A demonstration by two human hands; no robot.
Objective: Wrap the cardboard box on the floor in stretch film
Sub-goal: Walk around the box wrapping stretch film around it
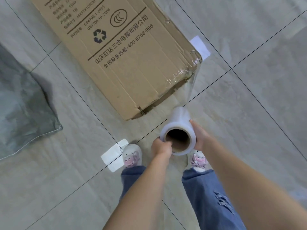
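Holding the roll [178, 130] at lower centre, both grips are closed on it: the left hand [162, 146] has fingers hooked into the core's open end, while the right hand [199, 136] cups the outer side. From the roll's far end a film [191, 90] strip runs up to the near right corner of the box [126, 58], which lies on the floor [249, 47] across the upper centre. Film shows only at that corner, so wrapping looks barely begun. Pulling hard could peel the film off or drag the box; slack could let it bunch into a rope.
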